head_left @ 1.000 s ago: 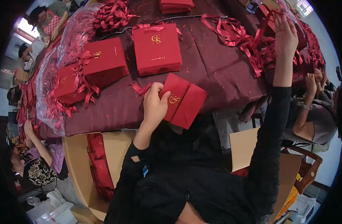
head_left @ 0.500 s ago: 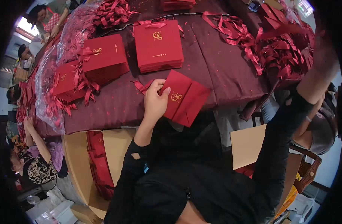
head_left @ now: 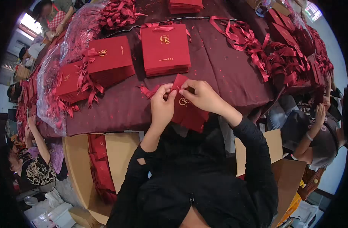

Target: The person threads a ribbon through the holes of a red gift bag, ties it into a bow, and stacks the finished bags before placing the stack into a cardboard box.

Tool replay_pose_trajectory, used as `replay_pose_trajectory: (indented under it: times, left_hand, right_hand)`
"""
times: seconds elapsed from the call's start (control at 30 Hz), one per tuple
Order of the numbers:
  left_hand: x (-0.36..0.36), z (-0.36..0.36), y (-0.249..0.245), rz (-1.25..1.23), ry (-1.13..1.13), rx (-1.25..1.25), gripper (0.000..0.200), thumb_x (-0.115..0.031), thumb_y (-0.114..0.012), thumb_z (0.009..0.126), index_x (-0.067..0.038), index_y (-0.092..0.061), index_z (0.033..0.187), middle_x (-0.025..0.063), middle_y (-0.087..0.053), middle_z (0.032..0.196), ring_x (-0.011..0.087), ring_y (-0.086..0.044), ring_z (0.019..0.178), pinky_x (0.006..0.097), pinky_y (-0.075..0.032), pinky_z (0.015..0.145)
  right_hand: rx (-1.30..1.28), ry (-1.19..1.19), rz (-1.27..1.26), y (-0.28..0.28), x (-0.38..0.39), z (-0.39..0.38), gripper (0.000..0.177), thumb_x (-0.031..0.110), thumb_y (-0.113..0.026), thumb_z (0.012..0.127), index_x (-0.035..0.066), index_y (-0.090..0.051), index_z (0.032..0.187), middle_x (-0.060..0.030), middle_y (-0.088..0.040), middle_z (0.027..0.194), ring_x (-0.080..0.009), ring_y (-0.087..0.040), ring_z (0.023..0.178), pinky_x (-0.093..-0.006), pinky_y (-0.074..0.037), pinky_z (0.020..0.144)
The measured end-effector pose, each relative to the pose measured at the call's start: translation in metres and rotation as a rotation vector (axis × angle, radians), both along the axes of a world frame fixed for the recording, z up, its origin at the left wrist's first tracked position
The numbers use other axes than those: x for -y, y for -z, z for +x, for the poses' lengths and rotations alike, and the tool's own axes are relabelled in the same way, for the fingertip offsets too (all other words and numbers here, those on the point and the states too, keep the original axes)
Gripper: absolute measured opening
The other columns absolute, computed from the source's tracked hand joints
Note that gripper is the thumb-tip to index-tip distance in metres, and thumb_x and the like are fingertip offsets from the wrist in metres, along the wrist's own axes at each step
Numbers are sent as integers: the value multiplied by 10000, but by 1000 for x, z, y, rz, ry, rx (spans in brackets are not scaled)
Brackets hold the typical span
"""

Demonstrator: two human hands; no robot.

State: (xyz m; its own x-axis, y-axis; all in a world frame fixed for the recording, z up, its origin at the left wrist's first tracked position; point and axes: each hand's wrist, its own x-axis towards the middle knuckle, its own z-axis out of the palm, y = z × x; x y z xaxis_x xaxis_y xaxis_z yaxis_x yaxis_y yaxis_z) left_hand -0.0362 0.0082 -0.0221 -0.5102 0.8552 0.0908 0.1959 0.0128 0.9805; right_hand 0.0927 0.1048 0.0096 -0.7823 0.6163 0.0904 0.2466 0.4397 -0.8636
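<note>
A red paper bag [head_left: 193, 116] with a gold logo hangs tilted over the table's front edge, held at its top by both hands. My left hand [head_left: 163, 102] pinches the top edge, with a piece of red ribbon beside it. My right hand [head_left: 200, 95] is closed at the same edge, its fingertips close to the left ones; whether a ribbon end is between them is too small to tell. Just beyond lies a neat stack of red bags [head_left: 166, 49] with gold logos. Another stack of red bags [head_left: 110, 57] lies to the left, ribbons on its side.
Red ribbons [head_left: 242, 38] lie on the dark red tablecloth [head_left: 219, 72], with a larger ribbon pile [head_left: 286, 60] at right. Plastic-wrapped ribbons run along the left. An open carton [head_left: 77, 163] of red bags stands below the table. Other people work at the left and right.
My right hand has come in from the far right to the bag's top edge. The bag has tilted and now sits partly behind my right hand. A co-worker's arms show at the right.
</note>
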Motion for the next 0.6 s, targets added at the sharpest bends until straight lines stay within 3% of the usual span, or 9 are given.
replay_pose_trajectory:
  times: [0.13,0.6]
  left_hand:
    - [0,1,5,-16,-30,8,190,-45,-573,843,31,-600,1015,48,-637,874,71,-545,748,213,-434,675]
    - [1,1,12,12,-96,11,194,-57,-602,809,16,-603,988,76,-628,780,95,-550,667,243,-445,623]
  right_hand:
    - [6,19,130,7,-2,0,154,133,-585,797,-21,-589,801,-204,-582,667,-346,-602,651,-407,-455,569]
    - [85,121,254,-2,7,-7,148,117,-586,766,-30,-568,757,-216,-585,680,-368,-595,668,-427,-469,587]
